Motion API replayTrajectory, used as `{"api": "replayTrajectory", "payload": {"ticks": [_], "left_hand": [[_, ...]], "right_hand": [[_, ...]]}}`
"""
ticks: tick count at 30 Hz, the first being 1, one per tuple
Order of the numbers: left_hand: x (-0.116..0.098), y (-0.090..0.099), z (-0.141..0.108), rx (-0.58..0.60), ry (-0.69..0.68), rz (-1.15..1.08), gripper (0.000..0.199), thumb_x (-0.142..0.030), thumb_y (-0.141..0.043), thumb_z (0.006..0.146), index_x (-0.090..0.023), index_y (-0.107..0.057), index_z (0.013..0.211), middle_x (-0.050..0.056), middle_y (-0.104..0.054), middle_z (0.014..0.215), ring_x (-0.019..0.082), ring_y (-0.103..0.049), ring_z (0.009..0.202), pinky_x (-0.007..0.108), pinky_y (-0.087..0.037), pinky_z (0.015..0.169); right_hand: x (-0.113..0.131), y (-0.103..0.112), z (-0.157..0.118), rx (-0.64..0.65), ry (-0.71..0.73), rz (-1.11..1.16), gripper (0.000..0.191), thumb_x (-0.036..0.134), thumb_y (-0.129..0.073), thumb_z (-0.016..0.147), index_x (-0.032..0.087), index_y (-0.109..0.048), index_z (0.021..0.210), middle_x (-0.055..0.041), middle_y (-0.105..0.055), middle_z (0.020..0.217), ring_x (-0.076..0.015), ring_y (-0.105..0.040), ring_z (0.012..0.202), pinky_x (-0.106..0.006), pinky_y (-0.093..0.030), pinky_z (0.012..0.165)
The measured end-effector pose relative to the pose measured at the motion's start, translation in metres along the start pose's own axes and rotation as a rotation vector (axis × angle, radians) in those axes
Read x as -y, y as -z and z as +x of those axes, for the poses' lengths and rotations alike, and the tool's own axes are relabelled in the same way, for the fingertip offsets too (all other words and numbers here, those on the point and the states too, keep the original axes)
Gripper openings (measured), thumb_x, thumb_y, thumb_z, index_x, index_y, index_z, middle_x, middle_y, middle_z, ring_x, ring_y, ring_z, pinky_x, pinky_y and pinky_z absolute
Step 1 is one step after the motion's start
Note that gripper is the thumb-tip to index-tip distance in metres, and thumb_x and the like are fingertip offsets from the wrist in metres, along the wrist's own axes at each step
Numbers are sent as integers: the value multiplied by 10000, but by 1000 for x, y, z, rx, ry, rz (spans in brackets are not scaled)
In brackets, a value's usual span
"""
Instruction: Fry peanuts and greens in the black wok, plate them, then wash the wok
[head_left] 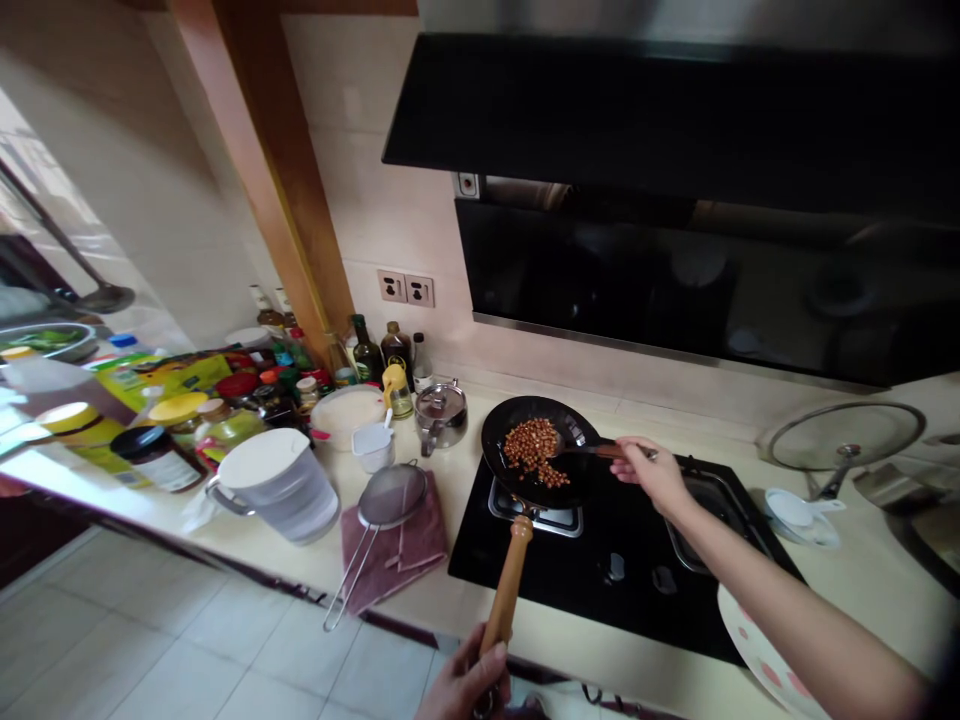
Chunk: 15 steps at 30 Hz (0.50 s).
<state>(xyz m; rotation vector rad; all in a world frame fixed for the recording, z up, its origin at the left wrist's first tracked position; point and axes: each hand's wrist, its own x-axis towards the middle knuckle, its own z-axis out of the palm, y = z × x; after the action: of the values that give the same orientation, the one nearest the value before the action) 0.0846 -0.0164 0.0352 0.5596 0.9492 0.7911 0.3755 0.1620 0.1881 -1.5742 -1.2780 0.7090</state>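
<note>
"Where are the hands?"

"Apart. At the bottom centre the left hand is wrapped round the wooden handle of the pan. Right of centre, the right hand grips a utensil, its far end among the brown nuts."

"And the nuts?"

"Spread in the pan, near the middle of the frame, over the left burner of a black stove."

"What about the surface around it?"

"A pale counter runs across the frame. Left of the stove, a sieve lies partly on a folded purple cloth, with a lidded jug beside it. Jars and bottles crowd the left side. At the right, a glass lid leans by the wall, and a spotted plate sits at the lower right."

"And the room?"

"Pale tiled wall behind, a wooden post at the upper left, a black hood across the upper right, and floor tiles at the lower left."
</note>
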Motion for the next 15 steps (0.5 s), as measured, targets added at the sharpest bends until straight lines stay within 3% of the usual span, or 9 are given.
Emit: {"api": "replayTrajectory", "payload": {"ticks": [2,4,8,11,15], "left_hand": [[-3,-1,-2,11,-17,30,673,-624,-740,600,-147,-561,1040,-12,-573,586,85,-455,446,244,-209,472],[-6,-3,-4,32,-37,53,625,-621,-738,606,-150,-571,981,-14,-567,576,82,-458,446,244,-197,474],[-10,-5,-9,5,-18,45,572,-589,-738,636,-150,-588,970,-12,-573,594,78,-467,465,240,-208,486],[-8,-5,-9,-14,-11,37,611,-602,-740,624,-131,-607,989,-3,-580,600,79,-467,474,238,-217,490],[-6,-4,-6,-4,-17,33,606,-599,-746,616,-126,-612,970,-8,-571,584,73,-452,464,234,-219,486]], "right_hand": [[1,-9,-7,58,36,20,341,446,-558,776,154,-666,916,-63,-703,660,-227,-707,625,-333,-577,578],[11,-4,-12,143,136,-39,321,445,-584,781,177,-684,927,-52,-711,714,-217,-706,660,-327,-572,622],[27,12,-13,216,494,-387,219,350,-531,859,227,-689,946,-39,-717,838,-198,-689,748,-328,-547,722],[16,3,-14,252,736,-587,220,258,-482,895,235,-675,999,-54,-698,944,-187,-669,795,-327,-538,753],[-1,-17,-34,394,965,-721,253,182,-455,914,233,-651,1066,-72,-663,1009,-168,-653,844,-291,-539,745]]}}
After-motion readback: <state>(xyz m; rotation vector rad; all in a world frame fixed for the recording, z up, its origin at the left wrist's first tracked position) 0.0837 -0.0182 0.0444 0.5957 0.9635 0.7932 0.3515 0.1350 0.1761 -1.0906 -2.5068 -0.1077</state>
